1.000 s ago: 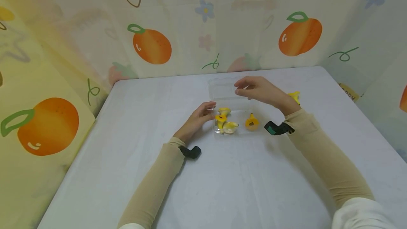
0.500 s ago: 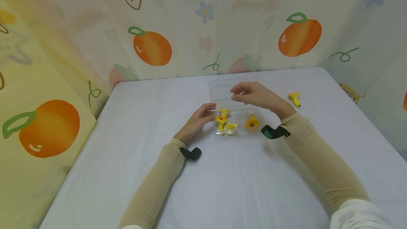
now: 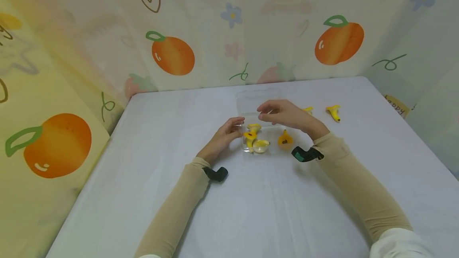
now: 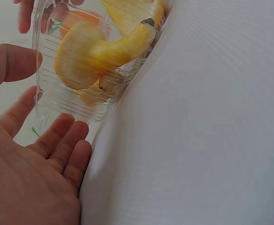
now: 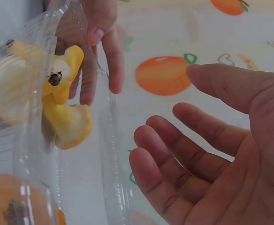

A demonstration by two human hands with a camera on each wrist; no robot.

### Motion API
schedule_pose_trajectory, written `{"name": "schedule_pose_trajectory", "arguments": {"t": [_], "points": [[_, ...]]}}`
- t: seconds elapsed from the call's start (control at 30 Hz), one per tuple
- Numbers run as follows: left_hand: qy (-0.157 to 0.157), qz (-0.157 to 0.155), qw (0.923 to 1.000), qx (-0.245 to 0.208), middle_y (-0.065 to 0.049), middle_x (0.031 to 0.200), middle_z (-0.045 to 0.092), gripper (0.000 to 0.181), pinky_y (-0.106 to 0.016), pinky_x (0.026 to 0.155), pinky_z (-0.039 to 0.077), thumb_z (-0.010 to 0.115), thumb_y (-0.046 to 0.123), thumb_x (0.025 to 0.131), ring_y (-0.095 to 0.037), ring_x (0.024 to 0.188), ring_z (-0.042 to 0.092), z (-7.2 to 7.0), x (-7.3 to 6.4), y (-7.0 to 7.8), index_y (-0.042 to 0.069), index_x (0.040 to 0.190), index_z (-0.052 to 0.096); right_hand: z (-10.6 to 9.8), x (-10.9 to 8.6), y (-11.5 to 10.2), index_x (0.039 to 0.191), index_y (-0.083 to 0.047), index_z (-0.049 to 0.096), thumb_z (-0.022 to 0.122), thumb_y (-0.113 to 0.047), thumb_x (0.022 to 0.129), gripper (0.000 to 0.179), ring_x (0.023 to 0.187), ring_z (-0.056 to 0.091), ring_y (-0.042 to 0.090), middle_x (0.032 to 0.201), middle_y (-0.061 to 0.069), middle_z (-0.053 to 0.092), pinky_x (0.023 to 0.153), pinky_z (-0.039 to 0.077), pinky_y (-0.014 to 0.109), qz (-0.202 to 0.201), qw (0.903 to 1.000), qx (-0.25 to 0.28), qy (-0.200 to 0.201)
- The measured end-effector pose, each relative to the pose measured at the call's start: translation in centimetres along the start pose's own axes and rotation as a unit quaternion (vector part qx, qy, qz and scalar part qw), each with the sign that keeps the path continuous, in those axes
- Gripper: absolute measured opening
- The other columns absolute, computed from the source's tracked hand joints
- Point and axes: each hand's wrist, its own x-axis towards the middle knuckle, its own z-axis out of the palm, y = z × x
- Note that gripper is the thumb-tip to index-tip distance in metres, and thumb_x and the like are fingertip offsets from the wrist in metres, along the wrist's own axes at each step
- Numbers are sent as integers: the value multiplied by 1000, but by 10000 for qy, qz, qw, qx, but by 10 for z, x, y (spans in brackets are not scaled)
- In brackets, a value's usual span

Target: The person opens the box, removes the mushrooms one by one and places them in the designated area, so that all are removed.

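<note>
A clear plastic box lies on the table with its lid folded back at the far side. Several yellow mushrooms with dark-tipped stems sit clustered in its left part; a more orange mushroom is at its right. My left hand is at the box's left side, thumb touching the rim and fingers loosely extended. Above the box, near the lid's fold, hovers my right hand; its fingers are spread and relaxed, and nothing is between them in the right wrist view.
To the right, beyond the box, a loose yellow mushroom lies on the white tablecloth. Another mushroom is partly hidden behind my right hand. A fruit-print curtain hangs behind the table's back edge.
My right hand has moved toward me and slightly left, down from over the lid, uncovering the loose mushrooms behind it. The left hand and the box have stayed put.
</note>
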Motion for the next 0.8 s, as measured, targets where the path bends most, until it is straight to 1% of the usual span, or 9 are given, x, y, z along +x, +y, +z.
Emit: {"name": "schedule_pose_trajectory", "arguments": {"t": [0.2,0.47,0.63,0.8], "points": [[-24,-28,10000,-11,-6,156,44,53,-51,121,33,55,13,99,-27,143,42,0,0,-1,20,150,44,5,-1,1,136,-11,60,62,-36,100,44,113,62,38,132,12,65,99,52,53,30,10000,44,-73],[-78,-29,10000,33,-5,157,44,55,-52,122,31,54,14,100,-27,144,41,-2,2,-2,17,153,40,11,0,5,137,-9,59,62,-35,100,45,114,61,38,132,12,65,99,52,53,28,9996,162,-221],[-71,-80,9999,30,-4,156,44,55,-51,122,31,55,14,100,-26,144,41,-2,2,-2,18,153,41,16,1,11,138,-7,58,62,-35,100,47,113,61,37,133,12,64,98,53,51,68,9994,202,-285],[-40,-76,10000,17,-5,156,43,55,-52,122,32,55,14,99,-27,144,41,0,1,-1,17,153,41,20,0,14,137,-5,58,62,-32,100,45,112,62,36,131,13,65,96,55,47,-7,9992,170,-366]]}}
